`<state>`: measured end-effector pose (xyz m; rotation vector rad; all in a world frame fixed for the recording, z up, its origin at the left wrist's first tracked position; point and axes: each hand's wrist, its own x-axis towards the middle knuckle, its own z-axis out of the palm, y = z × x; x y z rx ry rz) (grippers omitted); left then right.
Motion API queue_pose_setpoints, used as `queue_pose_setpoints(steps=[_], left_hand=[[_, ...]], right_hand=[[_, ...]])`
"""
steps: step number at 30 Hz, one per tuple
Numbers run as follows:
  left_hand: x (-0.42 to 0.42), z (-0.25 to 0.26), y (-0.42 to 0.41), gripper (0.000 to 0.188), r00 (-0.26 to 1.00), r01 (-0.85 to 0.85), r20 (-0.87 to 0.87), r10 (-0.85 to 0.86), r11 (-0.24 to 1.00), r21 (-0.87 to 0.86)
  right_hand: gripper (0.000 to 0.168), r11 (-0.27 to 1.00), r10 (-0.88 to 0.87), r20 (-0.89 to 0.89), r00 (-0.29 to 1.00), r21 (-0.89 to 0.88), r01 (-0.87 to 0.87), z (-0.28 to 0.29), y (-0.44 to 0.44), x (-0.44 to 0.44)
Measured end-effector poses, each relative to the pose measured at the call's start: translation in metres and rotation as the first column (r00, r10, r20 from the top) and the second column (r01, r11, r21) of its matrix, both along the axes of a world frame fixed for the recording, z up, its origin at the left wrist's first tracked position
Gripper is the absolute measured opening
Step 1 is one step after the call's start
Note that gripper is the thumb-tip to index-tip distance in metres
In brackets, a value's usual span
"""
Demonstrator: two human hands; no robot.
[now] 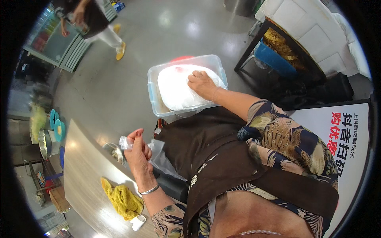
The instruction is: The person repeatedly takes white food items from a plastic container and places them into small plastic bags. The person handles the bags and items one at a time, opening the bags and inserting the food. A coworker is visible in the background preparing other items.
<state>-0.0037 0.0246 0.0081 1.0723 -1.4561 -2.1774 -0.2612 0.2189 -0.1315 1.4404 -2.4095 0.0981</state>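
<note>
A clear plastic storage box (pixel 152 102) with light blue handles stands before me, and a large bulging white bag (pixel 175 86) fills it. On the right side of that bag rests my right hand (pixel 202 84), fingers curled against its surface; whether they pinch it I cannot tell. My left hand (pixel 138 151) is raised beside the table edge, closed around a clear plastic bag (pixel 163 157) that hangs down toward my brown apron (pixel 205 139). Part of the clear plastic sticks out past my fingers. Something red shows behind the box.
At the left, a wooden-topped table (pixel 86 169) carries a yellow-green towel (pixel 123 199). A metal bowl (pixel 114 151) is beside its edge. A blue bin (pixel 272 59) and a printed sign (pixel 351 134) are on the right. Another person (pixel 95 23) stands near a glass display fridge (pixel 50 41).
</note>
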Motion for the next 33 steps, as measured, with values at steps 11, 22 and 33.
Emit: queue_pose_setpoints(steps=[11,22,33], left_hand=[[0.004,-0.002,-0.002,0.017,0.998,-0.047,0.048,0.049,0.997,-0.055],[0.009,-0.007,-0.009,0.018,0.996,-0.073,-0.056,0.075,0.997,0.035],[0.004,-0.004,-0.011,0.023,0.987,-0.124,-0.097,0.130,0.990,0.067]], right_hand=[[0.027,0.664,0.297,0.932,-0.209,-0.044,0.747,-0.094,-0.064,-0.007],[0.043,0.881,-0.127,0.517,0.846,0.451,-0.144,-0.050,-0.054,0.001],[0.019,0.989,-0.107,0.529,0.842,-0.026,0.142,0.011,-0.025,-0.004]])
